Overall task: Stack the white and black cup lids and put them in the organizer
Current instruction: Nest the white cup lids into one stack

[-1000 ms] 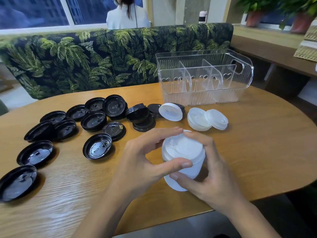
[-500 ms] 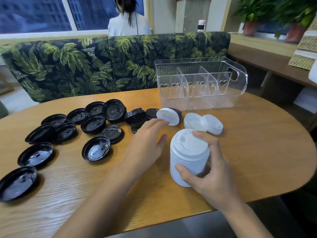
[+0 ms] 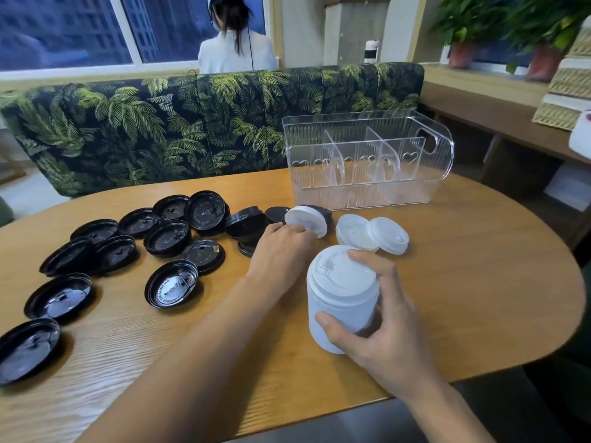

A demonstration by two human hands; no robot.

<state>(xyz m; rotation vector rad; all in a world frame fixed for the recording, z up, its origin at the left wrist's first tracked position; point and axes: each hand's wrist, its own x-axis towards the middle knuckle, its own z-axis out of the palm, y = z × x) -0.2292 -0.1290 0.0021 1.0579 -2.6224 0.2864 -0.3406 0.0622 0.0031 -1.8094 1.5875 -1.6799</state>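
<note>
fingers of the right hand point(image 3: 383, 334) curl round the white stack point(image 3: 342, 292) at lower centre, thumb low, forefinger on top. left hand point(image 3: 278, 251) reaches toward upper centre, touching the rim of a tilted white lid point(image 3: 305, 220); whether it pinches i cannot tell. that lid leans on black lids point(image 3: 166, 238), so a careless pull could scatter them or knock the two loose white lids point(image 3: 372, 233) just right of it. the stack, held one-handed, might splay. the table point(image 3: 479, 282) lies bare toward the right edge, and the organizer point(image 3: 367, 161) stands near, at upper right.
</note>
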